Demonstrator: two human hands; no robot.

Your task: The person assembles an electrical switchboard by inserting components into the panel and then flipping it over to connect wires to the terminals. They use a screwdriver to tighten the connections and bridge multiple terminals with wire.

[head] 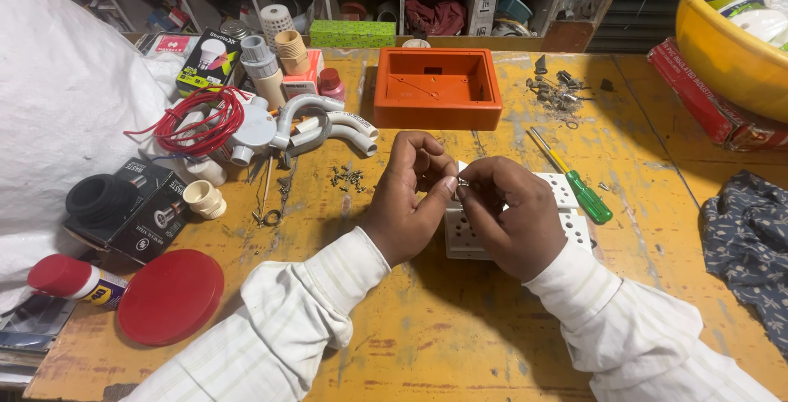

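My left hand [413, 198] and my right hand [510, 215] meet above a white switch plate [566, 197] that lies on the yellow table [460, 328]. Between the fingertips of both hands sits a tiny metal part [462, 181], too small to identify. An orange plastic box [436, 87] stands open just beyond the hands. A green-handled screwdriver [579, 188] lies to the right of the plate. A small pile of dark screws [348, 177] rests left of my left hand.
White pipe bends [328, 127], a coil of red wire [201, 121], pipe fittings and small cartons crowd the left. A red round lid [170, 295] and a red-capped can [70, 280] lie front left. A yellow tub [726, 45] and patterned cloth [751, 246] are right.
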